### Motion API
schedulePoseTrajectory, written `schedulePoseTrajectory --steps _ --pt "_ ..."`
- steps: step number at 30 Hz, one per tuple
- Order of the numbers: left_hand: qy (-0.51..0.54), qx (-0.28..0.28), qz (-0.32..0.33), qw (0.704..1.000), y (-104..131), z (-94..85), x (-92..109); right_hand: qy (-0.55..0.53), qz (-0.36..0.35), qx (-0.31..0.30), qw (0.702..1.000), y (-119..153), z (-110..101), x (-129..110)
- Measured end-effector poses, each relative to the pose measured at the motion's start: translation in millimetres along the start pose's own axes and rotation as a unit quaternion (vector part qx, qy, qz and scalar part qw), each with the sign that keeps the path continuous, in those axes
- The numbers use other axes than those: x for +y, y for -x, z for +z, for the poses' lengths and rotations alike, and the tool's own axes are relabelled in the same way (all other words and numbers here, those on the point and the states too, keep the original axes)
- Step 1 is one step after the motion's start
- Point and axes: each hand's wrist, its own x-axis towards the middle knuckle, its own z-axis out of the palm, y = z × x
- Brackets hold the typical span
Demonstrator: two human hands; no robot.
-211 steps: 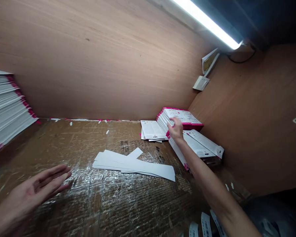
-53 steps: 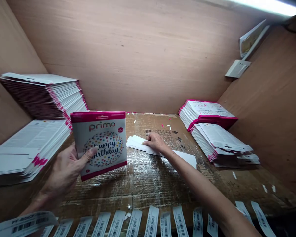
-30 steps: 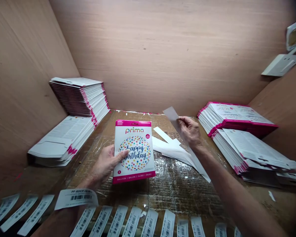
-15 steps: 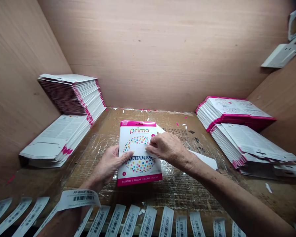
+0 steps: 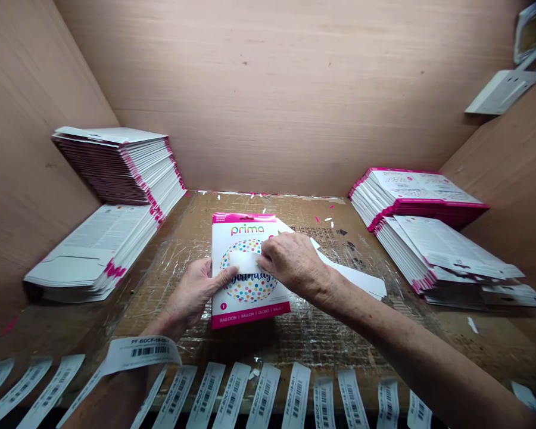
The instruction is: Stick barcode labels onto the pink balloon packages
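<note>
A white and pink balloon packet [image 5: 250, 310] with coloured dots stands over the middle of the cardboard surface, its front facing me. My left hand [image 5: 199, 286] grips its left edge, thumb on the front. The fingers of my right hand [image 5: 290, 260] are pinched at the right end of a small white blank piece [image 5: 245, 263] that lies across the dotted circle, above the word "birthday". My left thumb tip touches that piece's lower left. A barcode label [image 5: 142, 353] lies over my left wrist.
Stacks of folded packets stand at the left [image 5: 89, 238] and right [image 5: 429, 238]. Barcode labels [image 5: 263, 396] hang in a row along the front edge. White paper strips [image 5: 361, 280] lie right of the packet. A wooden wall [image 5: 250, 101] rises behind.
The view has shifted slightly, so the stacks appear a little further left and higher. Both hands keep their hold, and the white piece now looks more lit and slightly tilted.
</note>
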Motion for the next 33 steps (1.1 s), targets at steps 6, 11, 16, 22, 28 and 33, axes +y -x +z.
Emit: schedulePoseTrajectory --steps 6,11,16,22,28,33 --pt "0.003 -0.001 0.002 1.000 0.2 -0.9 -0.1 -0.035 -0.036 0.022 0.999 -3.9 12.4 13.0" --pt "0.001 0.020 0.021 1.000 0.8 -2.7 -1.7 -0.097 -0.047 0.022 0.994 -1.7 17.8 23.7" --pt "0.005 0.015 0.042 0.999 0.8 -2.1 -2.2 -0.093 -0.028 0.039 0.995 2.9 16.2 23.5" --pt "0.000 0.018 0.046 0.999 1.0 1.7 -0.6 -0.060 -0.032 0.087 0.994 7.3 17.9 26.4" --pt "0.020 0.053 0.082 0.995 2.1 3.0 -1.4 -0.012 0.003 0.331 0.944 22.8 35.5 30.3" --pt "0.039 0.045 0.106 0.993 3.7 2.8 -1.0 -0.184 0.054 0.307 0.932 29.9 52.5 37.5"
